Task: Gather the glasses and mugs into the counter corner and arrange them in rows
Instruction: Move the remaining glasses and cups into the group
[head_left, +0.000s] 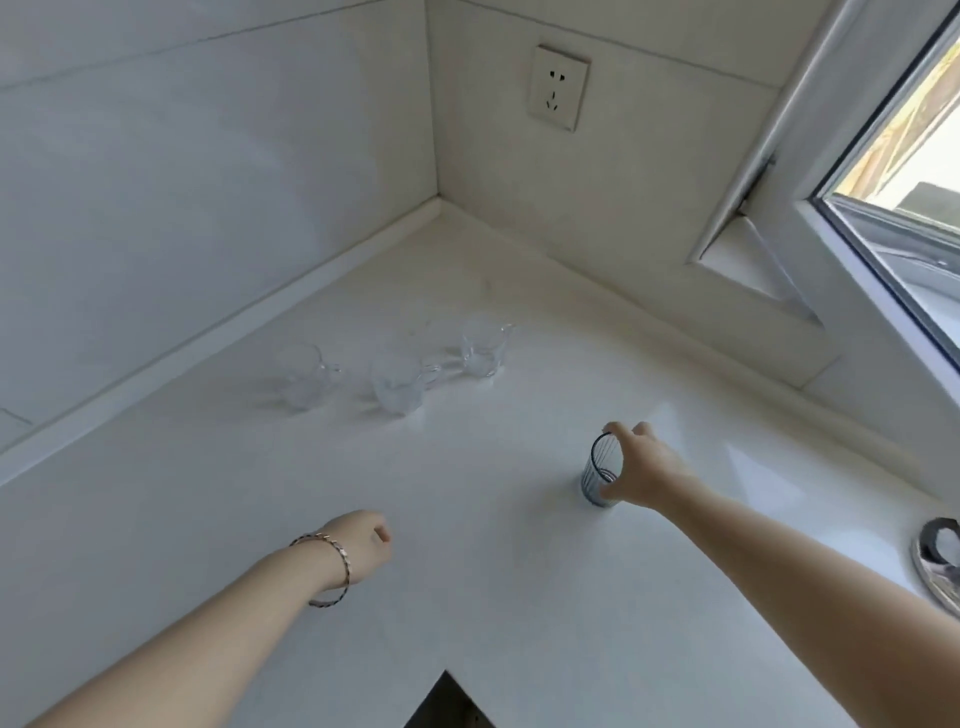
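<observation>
I am watching through the head camera, taking the counter corner (441, 205) as my reference. The right hand (641, 467) is gripping a tinted glass (600, 470) with ribbed sides. Its fingers are curling over the rim and the thumb is pressing low on the side. The glass is standing upright on the white counter (493, 597), well out from the corner and towards the window side.

The left hand (363, 540) is hovering over the counter farther out from the corner than the glass. Its fingers are curling into a fist and holding nothing, and a bracelet (332, 566) is sitting on that wrist.

Three clear mugs are standing in a loose line between the corner and the hands, all apart from one another. One (483, 348) is sitting nearest the corner, one (397, 387) in the middle, and one (304, 376) on the far-left end. Their handles are pointing roughly rightward.

A wall socket (558, 85) is showing above the corner, a window (893, 171) is standing open to its right, and a metal object (937, 564) is lying at the counter's right edge, too cropped for me to identify.
</observation>
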